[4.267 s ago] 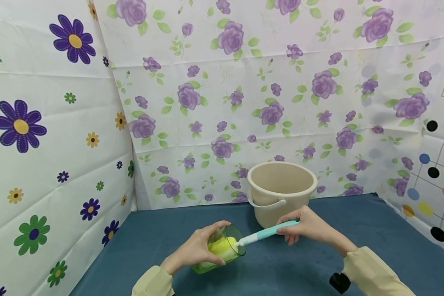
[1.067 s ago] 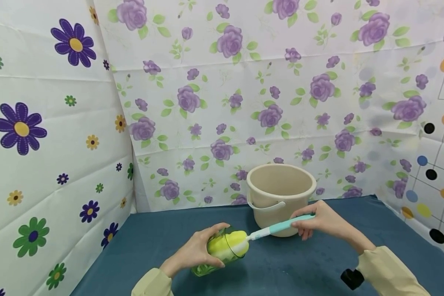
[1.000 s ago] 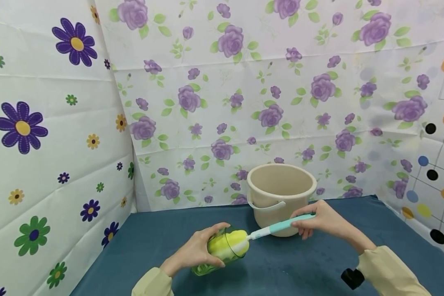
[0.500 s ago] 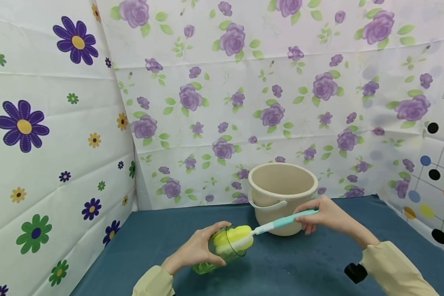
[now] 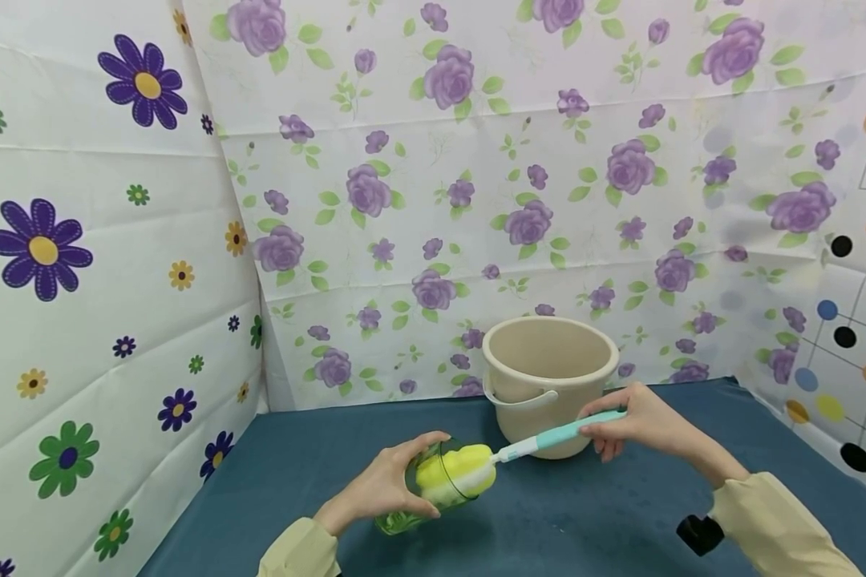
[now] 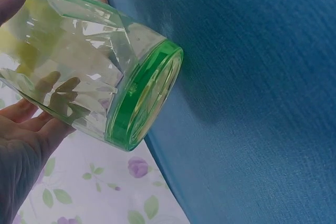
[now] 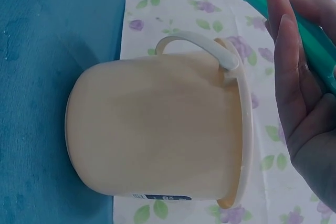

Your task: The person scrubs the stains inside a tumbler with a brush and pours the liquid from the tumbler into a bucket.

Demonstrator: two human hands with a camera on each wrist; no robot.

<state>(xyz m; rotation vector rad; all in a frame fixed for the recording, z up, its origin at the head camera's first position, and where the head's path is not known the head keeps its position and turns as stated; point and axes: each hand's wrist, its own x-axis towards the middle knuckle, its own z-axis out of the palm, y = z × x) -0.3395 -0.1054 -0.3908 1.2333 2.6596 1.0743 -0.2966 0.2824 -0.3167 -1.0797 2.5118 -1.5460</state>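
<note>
My left hand (image 5: 384, 486) grips a clear green cup (image 6: 89, 61), tilted on its side with its mouth toward the right. In the left wrist view the cup's thick green base faces the camera. A yellow and white sponge brush head (image 5: 469, 469) sits partly inside the cup and partly out past its rim. My right hand (image 5: 638, 421) pinches the brush's turquoise handle (image 5: 566, 433); in the right wrist view the fingers (image 7: 287, 66) wrap round that handle.
A beige bucket (image 5: 508, 405) with a white bail handle (image 7: 197, 43) stands behind the brush, near the back wall. Blue cloth (image 5: 317, 449) covers the table. Flower-printed sheets (image 5: 404, 240) hang at the back and left. A black object (image 5: 700, 534) is at the right sleeve.
The right hand has moved to the right, drawing the brush head from deep in the cup to partly outside its rim. The left hand and cup have stayed nearly in place.
</note>
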